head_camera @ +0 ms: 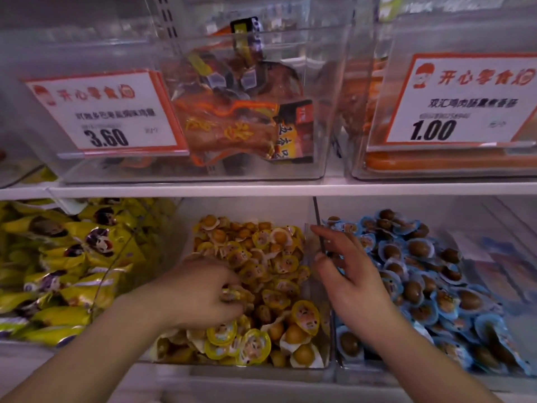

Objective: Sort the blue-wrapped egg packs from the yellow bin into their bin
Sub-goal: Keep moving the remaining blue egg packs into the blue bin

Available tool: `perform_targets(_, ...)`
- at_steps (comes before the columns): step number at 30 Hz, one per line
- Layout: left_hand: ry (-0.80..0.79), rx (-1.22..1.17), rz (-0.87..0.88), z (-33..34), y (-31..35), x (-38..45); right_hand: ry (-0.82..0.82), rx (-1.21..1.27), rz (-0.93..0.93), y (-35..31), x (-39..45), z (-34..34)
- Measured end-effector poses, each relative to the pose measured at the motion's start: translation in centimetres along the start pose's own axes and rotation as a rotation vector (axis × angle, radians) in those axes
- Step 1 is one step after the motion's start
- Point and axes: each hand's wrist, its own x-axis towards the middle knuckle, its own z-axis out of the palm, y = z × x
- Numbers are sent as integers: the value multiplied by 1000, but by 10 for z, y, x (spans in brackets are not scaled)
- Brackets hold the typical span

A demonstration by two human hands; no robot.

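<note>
Blue-rimmed egg packs (412,289), each a small clear blister over a brown egg with a printed foil edge, are heaped in the clear bin (494,370) on the right of the lower shelf. Yellow-rimmed packs (255,266) of the same shape fill the yellow bin (316,370) just beside it. No blue pack can be made out among the yellow ones. Such a pack is judged to be light, slick on its film and somewhat crushable, so it is best pinched by the flat rim. The left hand (200,292) is buried in the yellow heap, its fingers curled round one or more yellow-rimmed packs. The right hand (348,274) is held over the divider (319,228) between the two bins, fingers spread and straight, with nothing seen in them.
</note>
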Motion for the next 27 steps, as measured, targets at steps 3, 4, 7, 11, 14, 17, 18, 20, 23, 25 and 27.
perform_targets(3, 160, -55, -50, -11, 4, 20, 36, 3, -7, 2, 2, 3)
perform_targets(4, 275, -59, -25, -13, 10, 33, 49, 4, -8, 4, 3, 4)
perform_targets(7, 387, -121, 88, -8, 43, 80, 66, 17, -4, 7, 4, 5)
perform_targets(11, 215, -46, 29, 21, 67, 124, 62, 50, -7, 9, 4, 5)
perform_targets(14, 184, 130, -44, 22, 60, 128, 59, 37, -9, 8, 4, 4)
perform_targets(17, 130, 212, -56, 12, 44, 118, 46, 44, 9, 6, 4, 3)
perform_targets(18, 119, 206, -49, 9, 38, 113, 42, 48, 14, 6, 4, 2)
perform_targets(20, 117, 177, -6, 9, 27, 103, 38, 47, 20, 4, 4, 2)
perform_targets(23, 149, 67, 21, 18, 20, 93, 43, 35, 17, 3, 4, 3)
perform_targets(25, 166, 36, -9, 23, 21, 95, 47, 32, 15, 2, 4, 3)
perform_targets(27, 213, 45, -33, 27, 26, 101, 43, 35, 15, 1, 4, 3)
